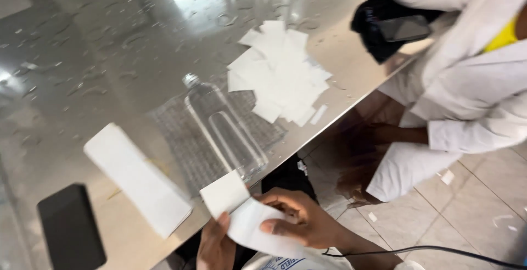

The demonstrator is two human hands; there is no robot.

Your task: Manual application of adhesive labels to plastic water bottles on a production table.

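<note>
White paper strip (pixel 247 223), thin, light and floppy so best pinched near its edges, hangs off the steel table's (pixel 110 45) near edge, gripped between the left hand (pixel 216 245) and right hand (pixel 299 220), beside one clear bottle (pixel 225 127), one white box (pixel 137 179), one dark phone (pixel 71 226) and a pile of paper squares (pixel 280 72) too overlapped to count.

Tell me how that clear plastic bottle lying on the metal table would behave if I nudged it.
The clear plastic bottle lies on its side, so it would probably roll, perhaps off the nearby edge of the steel table. It looks empty, so likely light. The table is wet with droplets, so it may slide easily too.
</note>
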